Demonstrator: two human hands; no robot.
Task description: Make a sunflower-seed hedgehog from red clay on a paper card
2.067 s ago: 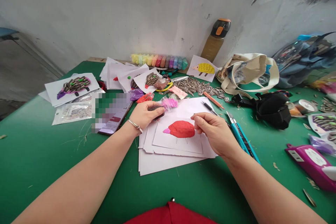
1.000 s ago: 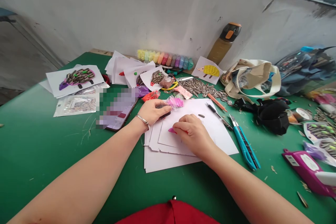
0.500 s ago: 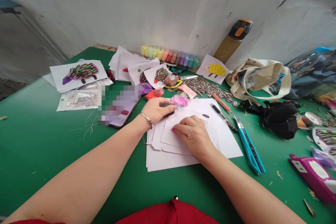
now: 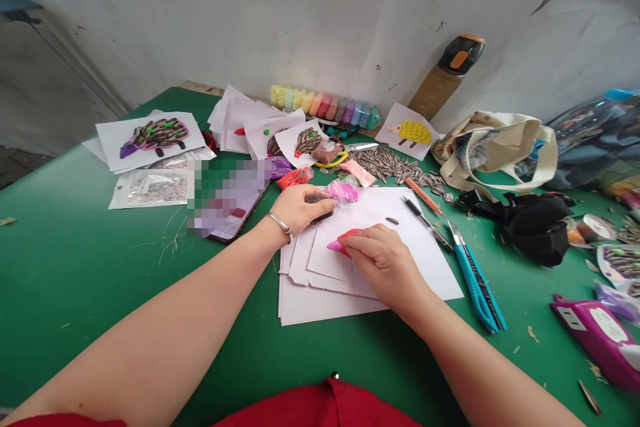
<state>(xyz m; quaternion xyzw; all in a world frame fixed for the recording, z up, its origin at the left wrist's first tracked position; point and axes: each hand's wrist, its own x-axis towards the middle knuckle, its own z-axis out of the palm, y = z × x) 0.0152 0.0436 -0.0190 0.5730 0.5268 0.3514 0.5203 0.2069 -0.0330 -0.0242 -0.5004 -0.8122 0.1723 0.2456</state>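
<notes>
My left hand [image 4: 296, 210], with a silver bangle at the wrist, is closed over a small dark packet [image 4: 323, 215] at the paper's upper left. Just beyond its fingertips is a clear bag with pink clay [image 4: 344, 191]. On the top sheet of white paper [image 4: 325, 263] lies a red clay shape [image 4: 346, 240] with a pink clay tip [image 4: 333, 246] on its left. My right hand [image 4: 383, 257] rests at its right side, fingers curled together. What the fingertips pinch, if anything, is hidden. A single sunflower seed [image 4: 392, 221] lies behind this hand.
A black pen [image 4: 426, 223] and a blue utility knife [image 4: 477, 280] lie to the right. Behind are piled sunflower seeds [image 4: 400, 167], a red clay packet [image 4: 295, 177] and hedgehog pictures [image 4: 157, 140]. A phone [image 4: 235, 217] lies left; a cloth bag [image 4: 500, 147] stands right.
My right hand has shifted slightly right and its fingers have drawn back, uncovering the red clay and more of the pink tip. My left hand stays in place.
</notes>
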